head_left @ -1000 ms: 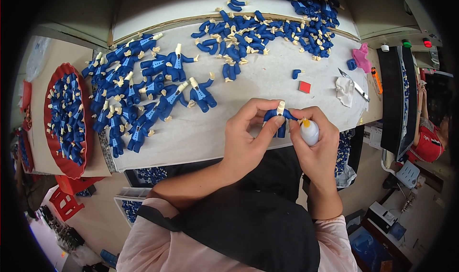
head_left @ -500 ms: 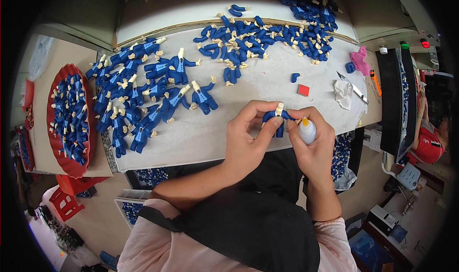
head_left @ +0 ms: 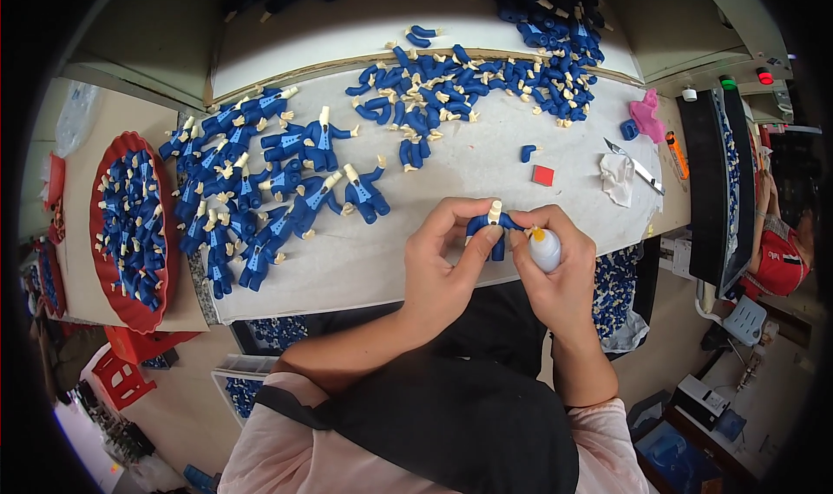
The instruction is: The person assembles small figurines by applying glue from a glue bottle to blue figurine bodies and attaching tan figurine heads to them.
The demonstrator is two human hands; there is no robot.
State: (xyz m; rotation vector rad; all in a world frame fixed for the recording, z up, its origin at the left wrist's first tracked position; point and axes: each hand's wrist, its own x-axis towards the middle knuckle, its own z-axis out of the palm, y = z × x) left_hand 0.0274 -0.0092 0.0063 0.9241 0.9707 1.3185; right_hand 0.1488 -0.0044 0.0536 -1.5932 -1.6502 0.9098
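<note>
Between my two hands, above the table's front edge, is a blue figurine body (head_left: 497, 244) with a cream neck peg pointing away from me. My left hand (head_left: 442, 255) is closed around its left side, thumb pressed on the front. The right hand (head_left: 560, 264) pinches the figurine's right arm with thumb and finger. That same hand also holds a small white glue bottle (head_left: 545, 253) with a yellow tip in its palm. Fingers cover much of the body. Just beyond my hands lie a loose blue arm (head_left: 528, 152) and a red square block (head_left: 543, 175).
Assembled blue bodies (head_left: 286, 199) crowd the table's left. Loose arms (head_left: 451, 86) are heaped at the back. A red scalloped tray (head_left: 108, 260) of blue parts stands far left. On the right lie a knife (head_left: 638, 168), crumpled tissue (head_left: 617, 180), pink cloth (head_left: 646, 112) and orange cutter (head_left: 677, 155).
Both hands, still holding the figurine and the bottle, have shifted slightly left and lower in the picture. The whole view has also moved a little. The grips look the same.
</note>
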